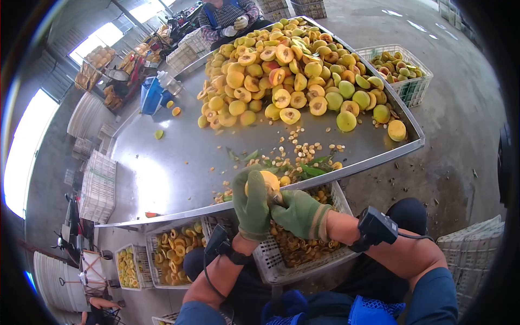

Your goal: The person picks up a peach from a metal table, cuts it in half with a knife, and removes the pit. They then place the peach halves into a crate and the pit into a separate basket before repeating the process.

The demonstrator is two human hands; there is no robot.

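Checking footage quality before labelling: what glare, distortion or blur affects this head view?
Head view: fisheye bends the metal table and blackens the corners; window light glares white on its left part; the far-left windows are blown out; left hand, right hand and peach look sharp.

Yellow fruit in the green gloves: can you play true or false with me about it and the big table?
1. The left hand holds a yellow fruit. True.
2. The gloves are red. False: the left hand and the right hand both wear green gloves.
3. A heap of fruit lies on the metal table. True.
4. The crate under the hands is empty. False: the white crate holds many brownish pieces.
5. Nobody else is at the table. False: another person is at its far end.
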